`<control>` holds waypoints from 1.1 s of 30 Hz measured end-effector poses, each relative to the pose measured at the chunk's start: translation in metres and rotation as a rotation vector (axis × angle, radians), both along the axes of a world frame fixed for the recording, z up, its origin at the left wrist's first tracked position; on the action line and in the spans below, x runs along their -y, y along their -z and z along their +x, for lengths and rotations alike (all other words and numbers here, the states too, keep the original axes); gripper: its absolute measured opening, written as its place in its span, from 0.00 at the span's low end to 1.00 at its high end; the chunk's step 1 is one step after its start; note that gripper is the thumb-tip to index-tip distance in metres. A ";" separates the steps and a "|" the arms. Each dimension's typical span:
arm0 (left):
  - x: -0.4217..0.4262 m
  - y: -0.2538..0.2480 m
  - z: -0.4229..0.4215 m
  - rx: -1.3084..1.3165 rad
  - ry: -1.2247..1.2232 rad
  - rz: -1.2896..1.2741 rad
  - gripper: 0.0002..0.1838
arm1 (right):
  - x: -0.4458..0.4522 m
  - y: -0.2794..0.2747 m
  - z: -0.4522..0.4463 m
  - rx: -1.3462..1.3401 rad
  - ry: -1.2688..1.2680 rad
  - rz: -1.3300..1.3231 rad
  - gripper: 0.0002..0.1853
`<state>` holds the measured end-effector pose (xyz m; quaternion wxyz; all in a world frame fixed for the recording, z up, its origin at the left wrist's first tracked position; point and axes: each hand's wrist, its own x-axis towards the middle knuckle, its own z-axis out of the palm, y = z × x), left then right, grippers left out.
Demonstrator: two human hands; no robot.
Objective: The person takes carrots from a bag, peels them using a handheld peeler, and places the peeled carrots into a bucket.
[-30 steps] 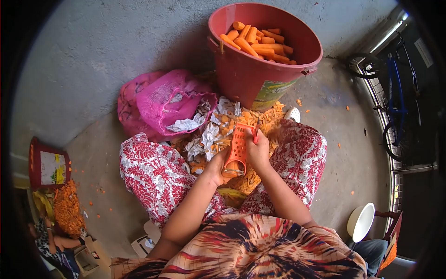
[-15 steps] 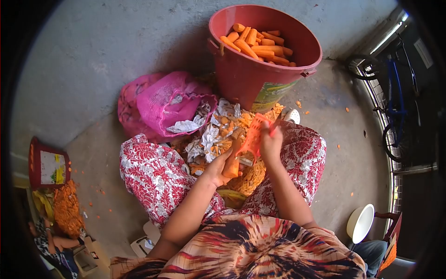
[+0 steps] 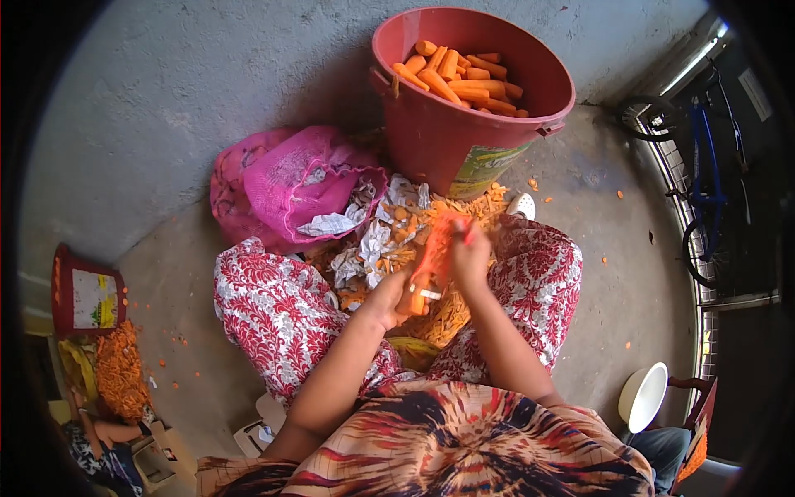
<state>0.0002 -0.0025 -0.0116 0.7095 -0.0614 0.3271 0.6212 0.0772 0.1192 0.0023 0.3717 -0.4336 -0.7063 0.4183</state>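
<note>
Between my knees, my left hand is wrapped round a carrot whose thick end points toward me. My right hand grips a red-orange peeler with a wide, perforated body. The peeler lies along the carrot, with its pale blade strip across it near the thick end, and hides much of the carrot. Below both hands is a heap of carrot peelings mixed with crumpled paper. Peeled carrots fill part of the big red bucket just beyond.
A pink mesh sack leans by the wall at left. Another red bucket and a peelings pile are at far left, near another person. A white basin stands at right, a bicycle beyond it.
My right hand has brought the peeler down and left, from above the carrot onto it, toward its thick end. My left hand keeps its hold on the carrot.
</note>
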 end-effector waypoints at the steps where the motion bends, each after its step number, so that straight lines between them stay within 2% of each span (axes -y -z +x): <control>1: 0.004 -0.004 0.001 0.012 0.085 0.040 0.17 | -0.017 0.001 0.000 -0.011 0.075 -0.025 0.11; 2: 0.007 -0.006 0.002 0.023 0.169 0.080 0.18 | -0.030 -0.002 0.000 -0.021 0.149 -0.049 0.12; 3: 0.011 0.002 0.004 0.032 0.182 0.076 0.21 | -0.039 -0.004 0.002 -0.027 0.194 -0.002 0.12; 5: 0.010 0.007 0.002 0.032 0.158 0.060 0.22 | -0.049 -0.014 0.006 -0.025 0.255 0.088 0.11; 6: 0.010 0.009 0.003 0.034 0.142 0.052 0.22 | -0.049 -0.011 0.007 -0.055 0.227 0.032 0.11; 7: 0.009 -0.005 0.002 -0.053 0.110 -0.062 0.22 | -0.048 -0.006 0.007 -0.085 0.196 -0.026 0.11; 9: 0.008 -0.012 -0.002 -0.043 0.058 -0.060 0.21 | -0.025 -0.022 0.006 -0.144 0.087 -0.219 0.09; 10: 0.007 -0.013 -0.003 -0.040 0.033 -0.058 0.20 | -0.018 -0.013 0.006 -0.102 0.025 -0.186 0.08; 12: 0.006 -0.005 -0.006 0.037 -0.002 -0.012 0.19 | 0.009 -0.036 0.003 -0.179 -0.094 -0.329 0.08; 14: 0.005 -0.003 -0.004 0.112 -0.054 -0.034 0.18 | 0.022 -0.032 -0.002 -0.163 -0.138 -0.332 0.09; 15: 0.003 -0.005 -0.003 0.113 -0.071 -0.042 0.18 | 0.020 -0.010 -0.001 -0.124 -0.166 -0.268 0.11; 18: 0.000 -0.008 0.000 0.113 -0.107 -0.049 0.18 | 0.027 -0.021 -0.002 -0.043 -0.188 -0.197 0.11; 20: 0.000 -0.005 0.000 0.114 -0.107 -0.035 0.18 | 0.025 -0.018 -0.002 -0.036 -0.170 -0.201 0.10; 22: 0.001 -0.008 -0.004 0.047 0.000 0.044 0.18 | 0.023 -0.010 -0.003 -0.028 -0.155 -0.139 0.10; 24: 0.006 -0.008 -0.006 0.046 0.138 0.103 0.19 | 0.002 0.008 0.000 -0.045 -0.003 0.031 0.11; 26: 0.017 -0.003 -0.002 0.116 0.312 0.141 0.19 | -0.049 0.004 0.010 0.055 0.246 -0.108 0.12; 28: 0.016 -0.004 -0.004 0.132 0.225 0.132 0.19 | -0.060 -0.022 0.016 -0.026 0.284 -0.133 0.12; 29: 0.013 0.000 -0.008 0.135 0.159 0.115 0.19 | -0.064 -0.015 0.016 -0.113 0.260 -0.159 0.12; 33: 0.007 0.002 -0.006 0.018 0.021 -0.001 0.17 | -0.013 -0.038 0.002 -0.144 0.060 -0.317 0.09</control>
